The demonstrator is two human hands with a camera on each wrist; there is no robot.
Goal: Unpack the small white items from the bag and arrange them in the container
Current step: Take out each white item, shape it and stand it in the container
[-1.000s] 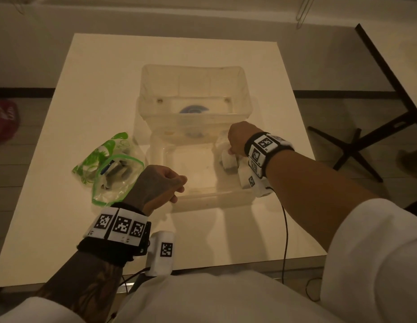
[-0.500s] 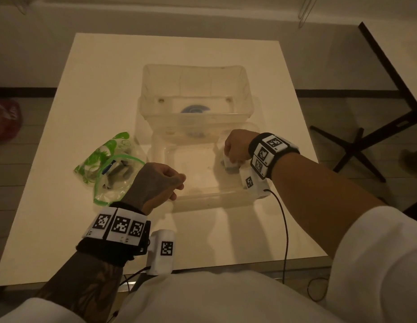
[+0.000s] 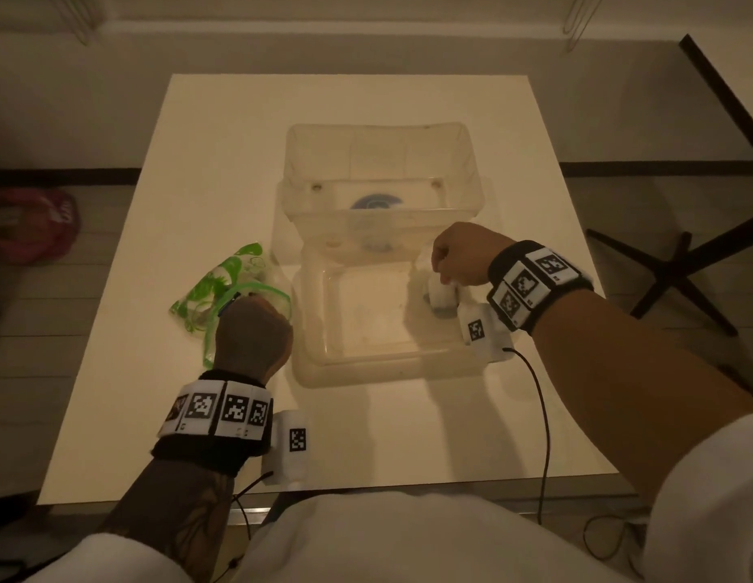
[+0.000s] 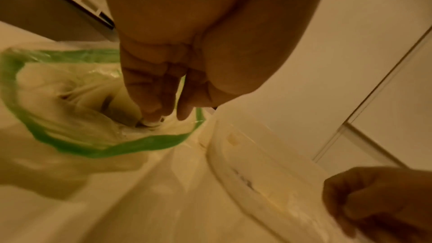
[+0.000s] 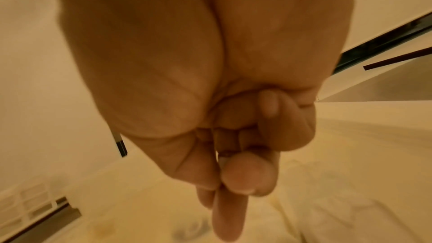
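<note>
Overhead, head view: a white table [image 3: 223, 170] carries a clear container [image 3: 379, 368] at centre, with a second clear tub [image 3: 383, 162] touching it at 12 o'clock.
Bag, head view: a clear bag with green print [image 3: 223, 284] lies at 9 o'clock of the container, just beside its wall.
Left hand, head view: the left hand [image 3: 252, 334] covers the bag's mouth, knuckles up; its fingers are hidden here.
Right hand, head view: the right hand [image 3: 463, 256] sits over the container's 3 o'clock wall, fingers curled down onto a small white item [image 3: 442, 296] standing inside against that wall.
Wrists, head view: both wear black bands with square-code markers.
Left wrist view: the left hand [image 4: 187, 53] reaches into the bag [image 4: 70, 99] through its green-rimmed opening; the fingertips [image 4: 151, 106] close together on a small pale item [image 4: 149, 122] deep inside.
Container, left wrist view: its pale rim [image 4: 233, 158] lies at 4 o'clock of the bag.
Right wrist view: the right hand [image 5: 210, 80] has thumb pressed against curled fingers [image 5: 245, 173] with one finger pointing down; what they hold cannot be told here.
</note>
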